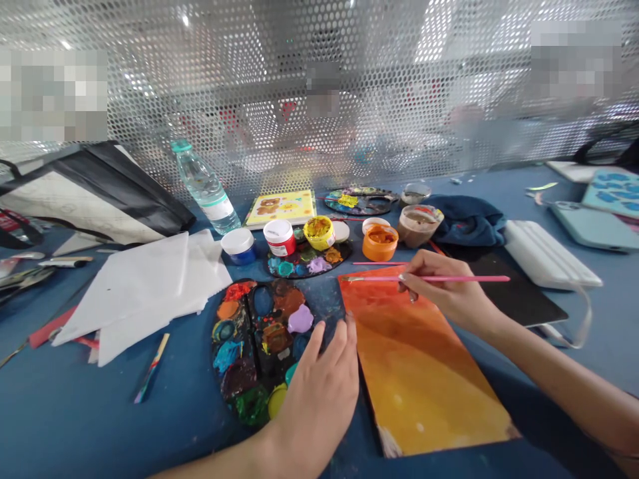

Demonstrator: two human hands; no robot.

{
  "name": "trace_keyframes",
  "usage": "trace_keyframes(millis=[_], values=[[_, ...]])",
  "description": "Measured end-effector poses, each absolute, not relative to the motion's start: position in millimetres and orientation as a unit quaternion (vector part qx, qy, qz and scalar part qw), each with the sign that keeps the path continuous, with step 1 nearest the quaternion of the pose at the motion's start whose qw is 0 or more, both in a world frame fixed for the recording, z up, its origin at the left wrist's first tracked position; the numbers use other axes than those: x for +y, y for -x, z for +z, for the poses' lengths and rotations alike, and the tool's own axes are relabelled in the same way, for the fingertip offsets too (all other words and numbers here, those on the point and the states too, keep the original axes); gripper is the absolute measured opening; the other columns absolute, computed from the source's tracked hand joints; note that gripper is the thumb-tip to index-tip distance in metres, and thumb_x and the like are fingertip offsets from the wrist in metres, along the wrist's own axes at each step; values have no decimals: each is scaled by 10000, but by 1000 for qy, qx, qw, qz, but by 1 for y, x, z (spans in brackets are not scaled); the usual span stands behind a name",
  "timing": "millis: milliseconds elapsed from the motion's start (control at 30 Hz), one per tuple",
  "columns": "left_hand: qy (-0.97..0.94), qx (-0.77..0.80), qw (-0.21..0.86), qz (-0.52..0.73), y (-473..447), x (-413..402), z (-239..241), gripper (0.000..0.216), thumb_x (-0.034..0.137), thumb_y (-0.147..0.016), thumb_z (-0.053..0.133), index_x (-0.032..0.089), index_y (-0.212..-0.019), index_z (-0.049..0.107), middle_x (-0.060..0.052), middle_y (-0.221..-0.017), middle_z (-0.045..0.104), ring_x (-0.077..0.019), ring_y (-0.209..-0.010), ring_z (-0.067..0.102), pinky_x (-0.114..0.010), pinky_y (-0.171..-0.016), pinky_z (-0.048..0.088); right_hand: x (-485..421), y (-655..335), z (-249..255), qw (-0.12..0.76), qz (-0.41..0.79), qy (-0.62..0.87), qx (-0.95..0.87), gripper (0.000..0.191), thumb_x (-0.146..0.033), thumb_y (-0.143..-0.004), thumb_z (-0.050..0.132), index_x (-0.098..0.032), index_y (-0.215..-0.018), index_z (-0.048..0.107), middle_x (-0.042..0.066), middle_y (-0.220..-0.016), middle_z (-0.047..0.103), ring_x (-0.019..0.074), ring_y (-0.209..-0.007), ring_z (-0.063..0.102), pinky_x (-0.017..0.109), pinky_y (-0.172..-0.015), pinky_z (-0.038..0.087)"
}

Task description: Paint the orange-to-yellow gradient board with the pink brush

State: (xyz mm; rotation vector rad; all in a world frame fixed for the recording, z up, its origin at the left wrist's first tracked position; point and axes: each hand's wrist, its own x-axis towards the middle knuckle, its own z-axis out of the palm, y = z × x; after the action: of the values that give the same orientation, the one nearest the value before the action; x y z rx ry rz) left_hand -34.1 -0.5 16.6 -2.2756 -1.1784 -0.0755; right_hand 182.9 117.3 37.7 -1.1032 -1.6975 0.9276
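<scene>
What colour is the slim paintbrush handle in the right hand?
The slim paintbrush handle in the right hand is pink, clearest in the head view.

At the desk (100,426) I count three palettes (237,382) (299,267) (372,201), four paint jars (239,249) (280,241) (321,234) (379,246), two cups (417,229) (412,195), one teal-capped bottle (207,189), one orange-yellow painting (419,366) and two pink brushes (476,279) (377,263). There are two bare hands (324,382) (449,293). The white sheets (137,283) overlap, so their exact number I cannot tell.

Painting workspace, paint-smeared palette (253,356), open paint jar (379,247), blue tabletop (174,429), perforated metal screen (249,80)
</scene>
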Motion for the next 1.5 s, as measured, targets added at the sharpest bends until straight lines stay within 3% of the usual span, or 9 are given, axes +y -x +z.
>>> trace_keyframes(millis=[167, 267, 500, 667, 867, 1133, 1300, 1500], values=[[848, -439, 294, -37, 35, 1, 15, 454, 91, -792, 449, 136, -1196, 648, -54, -1273, 640, -211, -1177, 497, -389, -996, 444, 122, -197, 45, 509, 322, 471, -645, 220, -209, -754, 666, -234, -598, 513, -34, -508, 549, 106, -445, 452, 246, -415, 319], [849, -437, 296, -39, 36, 2, 13, 462, 91, -781, 449, 137, -1194, 651, -56, -1280, 635, -215, -1185, 490, -395, -1004, 436, 121, -206, 49, 539, 336, 458, -622, 197, -244, -785, 644, -236, -637, 514, -32, -533, 583, 103, -440, 464, 241, -414, 337], [846, -433, 305, -57, 36, 2, 12, 456, 93, -759, 464, 142, -1162, 673, -45, -1226, 669, -214, -1169, 491, -395, -1011, 424, 112, -197, 45, 426, 376, 449, -690, 162, -298, -781, 657, -212, -666, 584, -7, -587, 623, 111, -480, 528, 239, -441, 397], [844, -436, 307, -59, 36, 3, 12, 470, 80, -767, 441, 143, -1176, 664, -46, -1250, 655, -207, -1172, 489, -389, -1016, 415, 115, -204, 50, 480, 311, 497, -653, 232, -238, -729, 648, -225, -578, 473, -35, -500, 545, 95, -438, 437, 232, -410, 313], [845, -434, 307, -59, 36, 2, 10, 461, 96, -767, 462, 135, -1181, 659, -48, -1244, 657, -213, -1176, 479, -399, -1025, 395, 109, -189, 47, 427, 432, 432, -667, 150, -302, -752, 638, -200, -673, 561, 15, -624, 650, 112, -477, 520, 242, -440, 415], [845, -429, 312, -68, 37, 3, 8, 452, 117, -734, 508, 130, -1152, 678, -57, -1230, 665, -228, -1169, 473, -412, -1030, 375, 117, -206, 46, 493, 338, 480, -642, 199, -198, -732, 599, -215, -584, 467, -40, -498, 534, 84, -447, 426, 216, -420, 305], [842, -427, 321, -75, 36, 4, 9, 430, 117, -748, 488, 137, -1125, 694, -49, -1193, 686, -223, -1146, 488, -405, -1023, 383, 112, -192, 43, 425, 398, 443, -681, 148, -289, -769, 597, -205, -663, 537, -2, -593, 631, 104, -456, 485, 237, -428, 361], [841, -429, 322, -70, 37, 4, 10, 440, 100, -740, 472, 152, -1110, 704, -51, -1219, 673, -223, -1150, 495, -396, -1004, 407, 119, -210, 47, 477, 322, 482, -661, 204, -182, -705, 580, -215, -569, 432, -50, -496, 471, 87, -476, 397, 227, -440, 269]])
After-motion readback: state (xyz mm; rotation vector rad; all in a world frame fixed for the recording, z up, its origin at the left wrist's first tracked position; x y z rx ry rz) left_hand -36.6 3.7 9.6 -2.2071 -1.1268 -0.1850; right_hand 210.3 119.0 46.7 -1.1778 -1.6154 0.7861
